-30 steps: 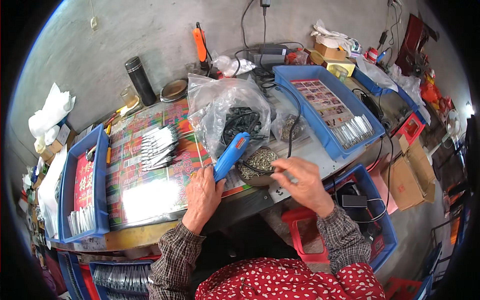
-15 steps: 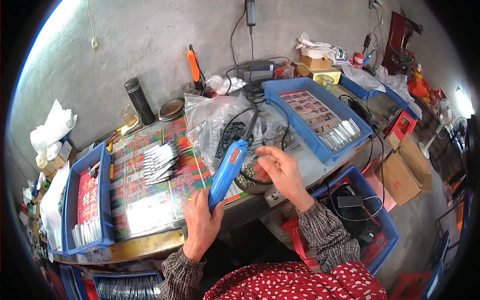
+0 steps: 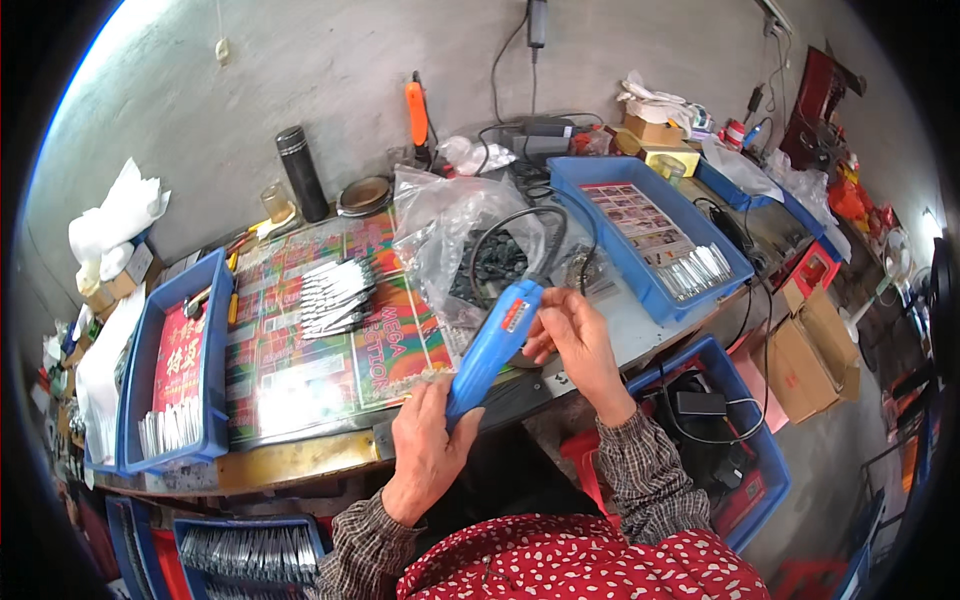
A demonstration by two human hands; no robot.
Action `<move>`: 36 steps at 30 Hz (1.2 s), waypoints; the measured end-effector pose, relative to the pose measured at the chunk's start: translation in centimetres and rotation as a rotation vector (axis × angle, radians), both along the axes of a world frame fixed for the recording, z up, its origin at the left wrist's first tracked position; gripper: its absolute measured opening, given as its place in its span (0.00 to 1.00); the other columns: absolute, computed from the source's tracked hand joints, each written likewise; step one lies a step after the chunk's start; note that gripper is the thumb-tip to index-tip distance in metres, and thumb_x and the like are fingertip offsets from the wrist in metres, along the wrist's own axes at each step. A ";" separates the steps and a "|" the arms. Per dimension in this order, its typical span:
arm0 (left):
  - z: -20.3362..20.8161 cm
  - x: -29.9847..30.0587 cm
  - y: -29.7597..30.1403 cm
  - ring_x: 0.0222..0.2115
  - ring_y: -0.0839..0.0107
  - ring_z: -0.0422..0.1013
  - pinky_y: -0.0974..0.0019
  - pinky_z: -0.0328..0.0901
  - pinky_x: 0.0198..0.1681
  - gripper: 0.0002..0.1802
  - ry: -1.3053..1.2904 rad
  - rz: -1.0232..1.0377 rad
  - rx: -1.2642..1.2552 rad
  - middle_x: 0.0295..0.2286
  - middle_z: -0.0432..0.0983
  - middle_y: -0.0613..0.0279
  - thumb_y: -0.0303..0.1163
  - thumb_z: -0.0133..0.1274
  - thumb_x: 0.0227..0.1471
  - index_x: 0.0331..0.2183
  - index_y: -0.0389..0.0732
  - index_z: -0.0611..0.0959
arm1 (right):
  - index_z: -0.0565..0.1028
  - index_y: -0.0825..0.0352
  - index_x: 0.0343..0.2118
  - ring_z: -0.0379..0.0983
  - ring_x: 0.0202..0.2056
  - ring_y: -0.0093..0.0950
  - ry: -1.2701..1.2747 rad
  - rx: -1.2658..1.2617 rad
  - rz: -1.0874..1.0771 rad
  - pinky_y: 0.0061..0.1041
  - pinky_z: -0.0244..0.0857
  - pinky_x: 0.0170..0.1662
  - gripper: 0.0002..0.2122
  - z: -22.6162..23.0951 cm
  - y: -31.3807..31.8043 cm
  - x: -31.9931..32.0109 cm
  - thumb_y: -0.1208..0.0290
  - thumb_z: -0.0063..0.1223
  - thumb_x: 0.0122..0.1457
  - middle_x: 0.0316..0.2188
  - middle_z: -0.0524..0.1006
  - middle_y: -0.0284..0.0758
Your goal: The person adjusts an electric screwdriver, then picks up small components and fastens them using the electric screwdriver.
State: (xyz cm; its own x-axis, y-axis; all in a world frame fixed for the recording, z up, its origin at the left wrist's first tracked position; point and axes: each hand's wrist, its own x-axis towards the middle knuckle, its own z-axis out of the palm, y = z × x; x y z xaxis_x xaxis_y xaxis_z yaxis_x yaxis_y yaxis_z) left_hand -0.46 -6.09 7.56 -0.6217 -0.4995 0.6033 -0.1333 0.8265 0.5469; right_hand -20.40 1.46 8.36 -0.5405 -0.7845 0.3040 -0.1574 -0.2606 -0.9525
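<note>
My left hand (image 3: pixel 432 440) is wrapped round the lower part of a blue electric screwdriver (image 3: pixel 492 350), its corded end tilted up and away to the right. A black cable (image 3: pixel 550 250) loops from that end over the bench. Beside the upper end, my right hand (image 3: pixel 582 345) has its fingers curled in; whatever they pinch, if anything, is hidden. Behind the tool lies a clear plastic bag (image 3: pixel 425 215) with small black parts (image 3: pixel 500 262). A fanned stack of slim silver-and-black pieces (image 3: pixel 337 298) rests left of it on a colourful printed sheet (image 3: pixel 300 395).
Blue trays with slim silver pieces stand at the left (image 3: pixel 218 400) and back right (image 3: pixel 560 200) of the bench. A lower blue bin (image 3: pixel 775 480) with adapters sits at right, beside an open cardboard box (image 3: pixel 800 350). A black flask (image 3: pixel 302 175) and orange-handled tool (image 3: pixel 416 115) are at the back.
Both hands and the screwdriver have shifted right and slightly down in the view. My right hand has come closer to the screwdriver's corded end. The bench has shifted in view too.
</note>
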 end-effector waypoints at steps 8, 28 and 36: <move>-0.2 -0.6 1.1 0.27 0.50 0.68 0.57 0.64 0.29 0.24 0.111 -0.034 0.019 0.28 0.69 0.47 0.29 0.60 0.39 0.40 0.31 0.72 | 0.68 0.72 0.43 0.71 0.37 0.21 -0.195 -0.071 0.250 0.22 0.66 0.41 0.18 -1.3 0.6 6.3 0.68 0.57 0.53 0.34 0.74 0.32; -2.4 3.4 -9.8 0.29 0.50 0.69 0.56 0.64 0.30 0.11 -0.065 0.219 0.007 0.29 0.71 0.52 0.23 0.55 0.40 0.32 0.39 0.77 | 0.62 0.66 0.40 0.72 0.21 0.30 -0.600 -0.356 0.509 0.30 0.67 0.27 0.18 1.0 -0.2 5.9 0.72 0.57 0.49 0.20 0.72 0.38; -2.7 2.4 -17.0 0.30 0.53 0.70 0.56 0.64 0.32 0.11 -0.173 0.385 -0.236 0.28 0.73 0.54 0.26 0.55 0.41 0.32 0.38 0.77 | 0.61 0.64 0.35 0.68 0.18 0.27 -0.610 -0.380 0.477 0.30 0.66 0.25 0.15 1.2 -0.7 6.0 0.74 0.55 0.48 0.17 0.68 0.35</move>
State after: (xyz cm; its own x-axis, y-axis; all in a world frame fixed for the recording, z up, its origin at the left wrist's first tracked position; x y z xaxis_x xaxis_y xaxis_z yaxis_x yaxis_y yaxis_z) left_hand 1.97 -23.10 4.84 -0.5201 -0.5748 0.6318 -0.5261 0.7983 0.2932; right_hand -14.37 0.74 9.53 -0.3330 -0.8733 0.3557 0.5609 -0.4867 -0.6698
